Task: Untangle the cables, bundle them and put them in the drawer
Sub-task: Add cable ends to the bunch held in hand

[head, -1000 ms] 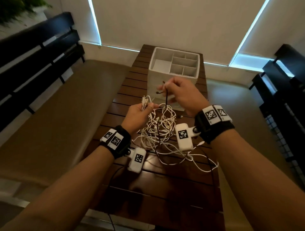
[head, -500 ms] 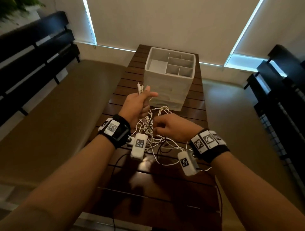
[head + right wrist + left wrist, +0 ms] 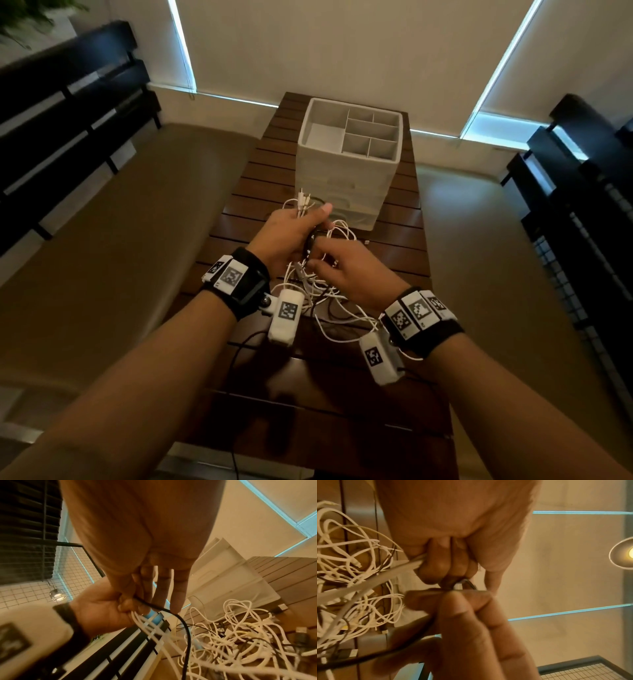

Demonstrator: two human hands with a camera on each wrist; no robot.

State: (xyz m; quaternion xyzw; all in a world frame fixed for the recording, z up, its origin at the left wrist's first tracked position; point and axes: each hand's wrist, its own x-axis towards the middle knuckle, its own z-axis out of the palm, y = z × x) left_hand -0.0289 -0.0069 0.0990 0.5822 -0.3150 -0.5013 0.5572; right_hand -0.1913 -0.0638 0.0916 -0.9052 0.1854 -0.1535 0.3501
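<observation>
White cables [image 3: 301, 205] sit gripped in the left hand [image 3: 286, 236]; right hand [image 3: 349, 274] pinches a black cable [image 3: 181, 622].

Slatted wooden table [image 3: 394, 240], hanging lamp [image 3: 57, 595]

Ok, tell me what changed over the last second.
The right hand dropped from in front of the drawer unit to the left hand and now pinches the black cable there. The left hand rose slightly, still gripping the white cable ends. The tangle stays on the table.
</observation>
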